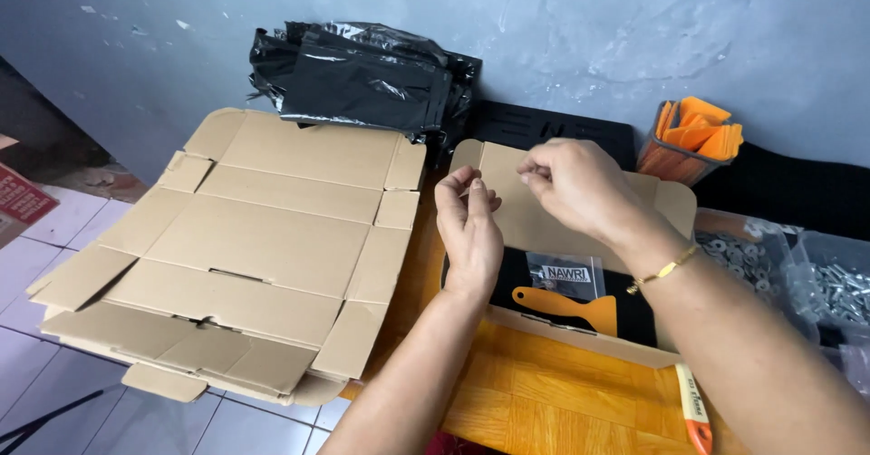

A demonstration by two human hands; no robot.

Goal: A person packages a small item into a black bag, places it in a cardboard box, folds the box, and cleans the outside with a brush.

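Note:
My left hand point(470, 227) hovers over an open shallow cardboard box point(666, 203), fingers pinched together near its tips. My right hand point(575, 186), with a gold bracelet at the wrist, is raised just to the right of it, thumb and finger pinched; whatever is between them is too small to tell. Inside the box lies a black sheet point(639, 314) with an orange scraper point(571, 307) and a small clear bag point(567, 275) on top.
A stack of flat unfolded cardboard boxes point(245, 246) lies to the left. Black plastic bags point(362, 79) rest against the wall. A holder of orange scrapers point(693, 140) stands at the right. Bags of screws point(829, 287) sit far right. An orange utility knife point(694, 410) lies on the orange table.

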